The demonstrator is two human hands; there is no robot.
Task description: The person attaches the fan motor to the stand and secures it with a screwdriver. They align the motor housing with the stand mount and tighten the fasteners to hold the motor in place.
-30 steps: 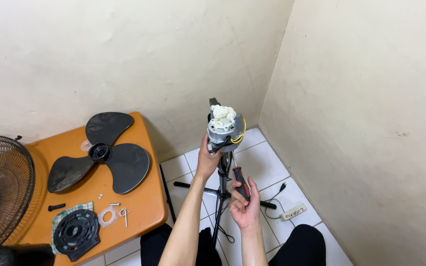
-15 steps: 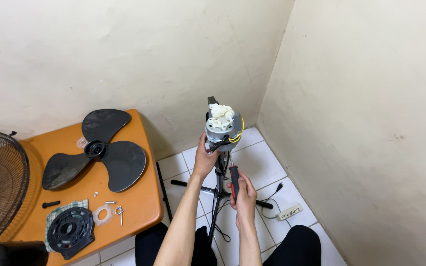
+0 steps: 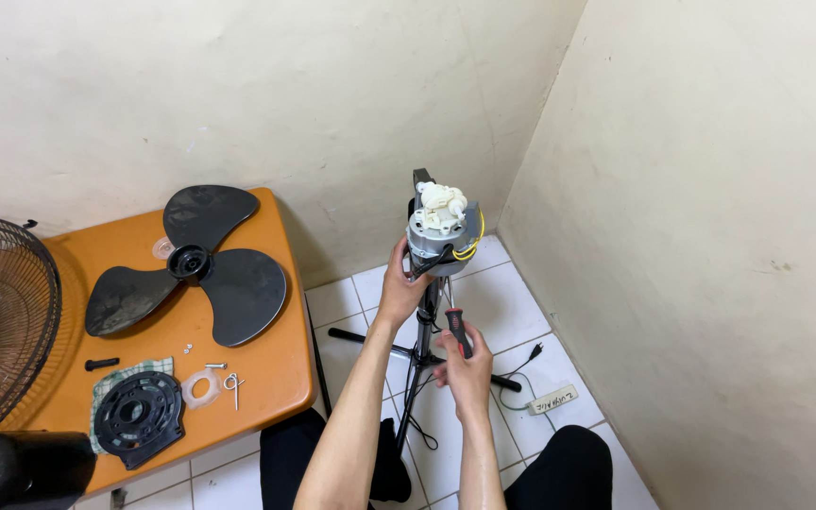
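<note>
Left hand (image 3: 400, 283) gripping fan motor (image 3: 441, 231) from below, right hand (image 3: 465, 370) closed around screwdriver (image 3: 456, 330) beneath

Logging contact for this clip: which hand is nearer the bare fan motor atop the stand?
Left. The left hand grips the fan motor from its lower side, touching it. The right hand is lower, apart from it, holding a red-and-black screwdriver.
</note>
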